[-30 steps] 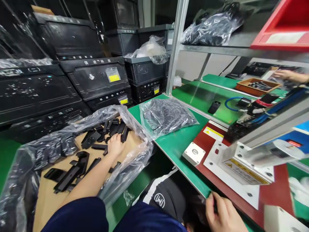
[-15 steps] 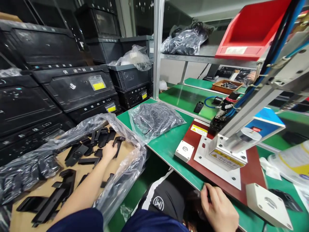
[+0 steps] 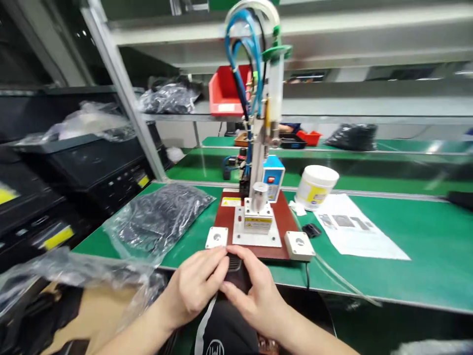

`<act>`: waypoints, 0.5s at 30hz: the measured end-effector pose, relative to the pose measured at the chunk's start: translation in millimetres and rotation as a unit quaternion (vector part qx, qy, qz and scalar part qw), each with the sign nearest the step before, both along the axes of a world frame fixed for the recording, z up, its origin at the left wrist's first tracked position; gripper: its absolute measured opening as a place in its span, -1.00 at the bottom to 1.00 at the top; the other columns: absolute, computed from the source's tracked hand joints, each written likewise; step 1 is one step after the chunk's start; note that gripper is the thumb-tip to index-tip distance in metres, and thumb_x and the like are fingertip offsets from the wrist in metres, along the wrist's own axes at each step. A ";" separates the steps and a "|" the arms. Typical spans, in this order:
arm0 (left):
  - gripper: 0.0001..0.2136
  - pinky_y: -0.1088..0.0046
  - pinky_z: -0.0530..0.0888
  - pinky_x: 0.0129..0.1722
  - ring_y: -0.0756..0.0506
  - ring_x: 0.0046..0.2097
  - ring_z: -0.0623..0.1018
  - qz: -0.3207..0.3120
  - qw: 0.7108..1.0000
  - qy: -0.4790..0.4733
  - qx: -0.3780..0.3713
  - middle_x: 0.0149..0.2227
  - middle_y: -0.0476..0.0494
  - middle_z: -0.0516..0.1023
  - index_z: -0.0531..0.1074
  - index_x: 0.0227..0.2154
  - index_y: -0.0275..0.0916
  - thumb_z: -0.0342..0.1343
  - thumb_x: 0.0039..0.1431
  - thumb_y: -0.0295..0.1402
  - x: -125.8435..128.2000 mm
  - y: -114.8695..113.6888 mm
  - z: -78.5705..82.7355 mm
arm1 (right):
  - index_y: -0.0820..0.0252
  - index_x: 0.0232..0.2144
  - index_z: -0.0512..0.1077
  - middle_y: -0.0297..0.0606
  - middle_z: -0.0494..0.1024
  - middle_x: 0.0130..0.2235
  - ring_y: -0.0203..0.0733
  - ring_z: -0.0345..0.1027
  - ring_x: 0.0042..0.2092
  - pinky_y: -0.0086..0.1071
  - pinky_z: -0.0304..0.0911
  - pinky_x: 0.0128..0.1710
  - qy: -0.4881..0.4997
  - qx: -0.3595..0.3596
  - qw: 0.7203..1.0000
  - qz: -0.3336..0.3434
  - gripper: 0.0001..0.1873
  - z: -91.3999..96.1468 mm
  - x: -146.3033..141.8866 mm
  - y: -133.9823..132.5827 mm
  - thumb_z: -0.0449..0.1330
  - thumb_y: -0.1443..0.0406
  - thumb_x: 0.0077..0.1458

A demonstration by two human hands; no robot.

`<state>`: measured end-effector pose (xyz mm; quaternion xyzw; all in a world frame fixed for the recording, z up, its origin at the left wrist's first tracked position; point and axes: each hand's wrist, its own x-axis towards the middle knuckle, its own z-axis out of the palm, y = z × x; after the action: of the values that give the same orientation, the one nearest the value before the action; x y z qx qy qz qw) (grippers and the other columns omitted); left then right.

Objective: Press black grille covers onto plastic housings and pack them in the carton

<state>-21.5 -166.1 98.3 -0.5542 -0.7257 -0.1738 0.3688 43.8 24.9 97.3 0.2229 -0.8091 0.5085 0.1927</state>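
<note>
A black plastic part (image 3: pixel 238 276) with a ribbed patch on top is held between both hands, just in front of the table's front edge. My left hand (image 3: pixel 194 281) wraps its fingers over the part's left side and hides most of it there. My right hand (image 3: pixel 256 288) grips the right side, with the thumb at the near face and the fingers at the far edge. Straight beyond the hands stands a small bench press (image 3: pixel 258 217) on a red-brown base. A white button box (image 3: pixel 216 237) lies close past the left fingers, a second button box (image 3: pixel 300 245) to the right.
At lower left is a plastic-lined carton (image 3: pixel 99 305) with black parts. A clear bag (image 3: pixel 158 217) of dark items lies on the green table (image 3: pixel 417 222). A white tub (image 3: pixel 318 185), a printed sheet (image 3: pixel 354 229) and a small black piece (image 3: pixel 311 230) are to the right.
My left hand has come out of the carton to the middle, and a black part is now in both hands. My right hand has left the table edge. The view has swung right.
</note>
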 end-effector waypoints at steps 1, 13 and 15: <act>-0.62 0.24 0.54 -0.04 -0.23 0.06 0.52 -0.022 1.000 -0.011 0.003 0.02 -0.43 0.53 0.27 0.14 -0.36 -0.04 0.27 -0.50 -6.0 13.4 6.4 | 0.05 0.11 0.24 -0.18 0.47 0.03 -0.11 0.40 0.04 -0.26 0.34 0.08 0.010 -0.019 0.999 -0.030 -0.52 0.6 0.1 7.9 0.23 0.19 0.18; -0.66 0.31 0.42 -0.03 -0.16 -0.05 0.50 -0.107 0.868 -0.432 0.219 -0.07 -0.19 0.52 0.39 -0.07 -0.19 0.03 0.26 -0.07 -126.8 128.6 73.6 | 0.04 -0.09 0.32 -0.26 0.43 -0.06 -0.15 0.36 -0.03 -0.23 0.27 0.04 0.116 -0.173 0.966 -0.155 -0.67 53.6 -96.4 98.1 0.27 0.18 0.11; -0.68 0.31 0.40 -0.01 -0.16 -0.05 0.49 -0.113 0.852 -0.451 0.240 -0.10 -0.17 0.52 0.42 -0.12 -0.20 0.05 0.23 -0.07 -137.0 140.2 71.2 | 0.05 -0.11 0.34 -0.27 0.43 -0.09 -0.17 0.36 -0.07 -0.24 0.27 0.02 0.107 -0.178 0.966 -0.156 -0.67 51.7 -109.7 102.8 0.28 0.16 0.09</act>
<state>-158.5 -26.0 169.5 -0.3881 -0.6803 -0.6136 0.1004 -65.9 127.6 149.0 0.1087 -0.7048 0.5812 0.3920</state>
